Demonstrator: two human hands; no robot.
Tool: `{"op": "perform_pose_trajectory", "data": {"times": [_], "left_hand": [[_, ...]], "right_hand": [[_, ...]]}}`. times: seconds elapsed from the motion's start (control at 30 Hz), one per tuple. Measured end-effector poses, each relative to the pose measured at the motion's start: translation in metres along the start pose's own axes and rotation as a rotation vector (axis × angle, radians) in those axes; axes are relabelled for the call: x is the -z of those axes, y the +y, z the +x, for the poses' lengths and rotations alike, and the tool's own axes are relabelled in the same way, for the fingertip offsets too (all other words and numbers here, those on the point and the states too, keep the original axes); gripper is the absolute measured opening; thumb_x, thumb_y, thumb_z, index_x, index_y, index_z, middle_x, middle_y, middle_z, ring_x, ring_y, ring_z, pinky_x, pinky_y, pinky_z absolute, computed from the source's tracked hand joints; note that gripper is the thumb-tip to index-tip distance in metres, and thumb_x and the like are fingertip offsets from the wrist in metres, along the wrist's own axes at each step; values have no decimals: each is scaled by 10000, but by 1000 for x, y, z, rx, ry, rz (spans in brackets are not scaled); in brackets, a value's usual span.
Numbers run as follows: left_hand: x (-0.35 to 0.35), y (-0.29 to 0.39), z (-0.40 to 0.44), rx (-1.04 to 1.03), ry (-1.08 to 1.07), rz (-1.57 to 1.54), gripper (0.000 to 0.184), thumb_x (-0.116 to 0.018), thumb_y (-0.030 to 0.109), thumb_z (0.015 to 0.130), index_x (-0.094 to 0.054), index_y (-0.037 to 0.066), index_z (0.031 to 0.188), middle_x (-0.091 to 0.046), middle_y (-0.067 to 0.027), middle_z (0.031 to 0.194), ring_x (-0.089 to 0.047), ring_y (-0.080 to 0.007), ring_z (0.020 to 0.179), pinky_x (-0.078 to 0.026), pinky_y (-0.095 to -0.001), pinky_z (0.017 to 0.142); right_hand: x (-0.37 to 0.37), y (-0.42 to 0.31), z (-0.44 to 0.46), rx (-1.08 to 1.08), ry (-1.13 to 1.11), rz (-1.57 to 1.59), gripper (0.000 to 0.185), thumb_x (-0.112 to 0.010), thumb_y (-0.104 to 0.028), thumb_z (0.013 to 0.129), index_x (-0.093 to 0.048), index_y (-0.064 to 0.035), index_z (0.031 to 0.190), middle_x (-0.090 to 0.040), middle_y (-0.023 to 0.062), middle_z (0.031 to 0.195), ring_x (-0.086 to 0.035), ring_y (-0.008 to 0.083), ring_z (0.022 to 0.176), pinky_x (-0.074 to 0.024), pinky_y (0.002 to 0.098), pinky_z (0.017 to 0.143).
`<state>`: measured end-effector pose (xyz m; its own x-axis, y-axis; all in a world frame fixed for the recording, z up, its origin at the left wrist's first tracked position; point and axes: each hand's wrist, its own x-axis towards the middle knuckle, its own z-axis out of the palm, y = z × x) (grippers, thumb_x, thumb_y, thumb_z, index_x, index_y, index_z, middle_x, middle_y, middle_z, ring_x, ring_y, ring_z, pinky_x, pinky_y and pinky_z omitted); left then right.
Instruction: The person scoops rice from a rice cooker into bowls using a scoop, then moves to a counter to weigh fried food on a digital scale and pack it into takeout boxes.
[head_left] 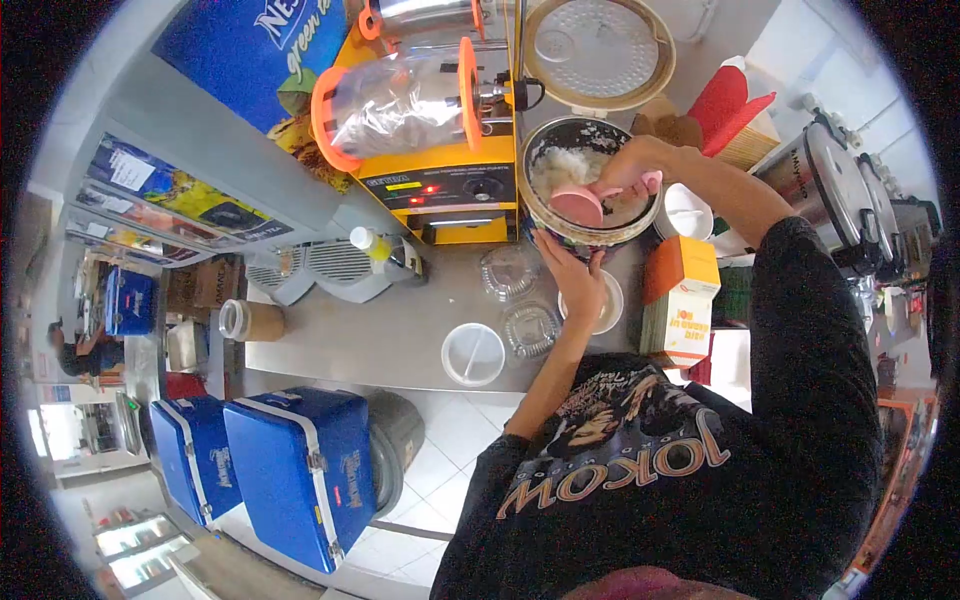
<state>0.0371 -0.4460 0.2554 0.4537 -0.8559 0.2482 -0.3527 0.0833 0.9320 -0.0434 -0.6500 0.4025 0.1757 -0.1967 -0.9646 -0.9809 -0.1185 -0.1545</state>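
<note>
A round pot (590, 236) of white rice (570, 168) stands on the steel counter. My right hand (632, 165) is closed on a pink scoop (577, 207) inside the pot, its bowl over the rice. Against the near side of the pot rests my left hand (576, 282), fingers apart, above a white round bowl (608, 305) that it partly covers. Beside it lie clear plastic containers (530, 330) and a white round container (473, 355). Behind the pot is a large round lid (600, 52).
A yellow sealing machine (440, 190) stands left of the pot. An orange and white box (682, 300) and another white bowl (685, 212) are to the right. Further off are a jar (252, 320), a bottle (388, 250), blue boxes (300, 470) and steel cookers (825, 190).
</note>
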Motion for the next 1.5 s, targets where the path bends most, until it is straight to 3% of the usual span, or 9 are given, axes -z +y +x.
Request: {"op": "perform_pose_trajectory", "data": {"times": [0.47, 0.6, 0.7, 0.73, 0.77, 0.83, 1.2, 1.33, 1.5], "left_hand": [[40, -5, -7, -70, -48, 75, 859, -674, 74, 824, -157, -34, 1501, -204, -330, 1505, -252, -478, 1394, -241, -483, 1151], [81, -28, -37, -6, 10, -103, 680, -605, 17, 837, -323, -11, 1454, -391, -267, 1417, -400, -436, 1305, -353, -468, 1077], [105, -22, -51, 101, 19, -126, 556, -571, -4, 852, -424, -5, 1388, -505, -222, 1318, -494, -392, 1202, -420, -450, 999], [107, -21, -54, 118, -8, -114, 522, -568, -6, 855, -447, -4, 1362, -522, -220, 1294, -514, -384, 1166, -436, -443, 974], [109, -19, -59, 137, -35, -102, 488, -565, -7, 858, -470, -3, 1336, -538, -218, 1270, -535, -377, 1130, -452, -436, 950], [108, -22, -70, 118, -85, -33, 436, -562, -8, 862, -499, -3, 1294, -564, -217, 1217, -566, -369, 1061, -476, -427, 898], [84, -41, -95, 224, -355, 32, 418, -581, 22, 870, -466, -65, 1262, -574, -255, 1079, -586, -407, 962, -453, -478, 864], [61, -83, -117, 229, -414, -23, 428, -520, 72, 963, -362, -35, 1347, -597, -212, 1049, -685, -259, 754, -538, -358, 653], [57, -106, -115, 367, -484, -69, 451, -464, 105, 1005, -287, -30, 1397, -581, -182, 1062, -705, -254, 812, -549, -342, 630]], "right_hand": [[-3, 54, -52, 151, -4, 468, 377, -453, -554, 964, -466, -213, 803, -312, -100, 548, -233, 7, 373, -229, 184, 310], [-94, 58, -99, 222, 569, 154, 418, -374, -519, 1008, -569, -156, 1081, -510, -17, 611, -440, 106, 455, -419, 291, 407], [-166, 105, -49, 573, 898, -126, 470, -298, -381, 1054, -386, -172, 1466, -653, 157, 1149, -631, 376, 1035, -451, 459, 950], [-194, 84, -58, 326, 919, -228, 433, -343, -337, 1040, -418, -132, 1414, -640, 187, 1116, -599, 432, 1051, -450, 491, 932], [-220, 91, -25, 674, 1127, -345, 342, -375, -316, 1027, -485, -79, 1248, -640, 265, 954, -623, 478, 887, -486, 571, 774], [-260, 70, 13, 279, 1154, -201, 248, -424, -305, 1015, -442, -57, 1013, -570, 300, 632, -588, 512, 596, -433, 611, 506], [-253, 73, -12, 248, 976, -267, 317, -439, -302, 991, -531, -2, 1033, -636, 286, 780, -636, 479, 716, -490, 570, 619], [-260, 42, 50, 296, 1019, -335, 392, -392, -353, 1000, -573, -8, 961, -672, 251, 840, -668, 445, 750, -527, 552, 693], [-227, 24, -15, 222, 1032, -523, 373, -389, -321, 1007, -565, 8, 992, -681, 221, 775, -690, 391, 688, -554, 497, 585]]}}
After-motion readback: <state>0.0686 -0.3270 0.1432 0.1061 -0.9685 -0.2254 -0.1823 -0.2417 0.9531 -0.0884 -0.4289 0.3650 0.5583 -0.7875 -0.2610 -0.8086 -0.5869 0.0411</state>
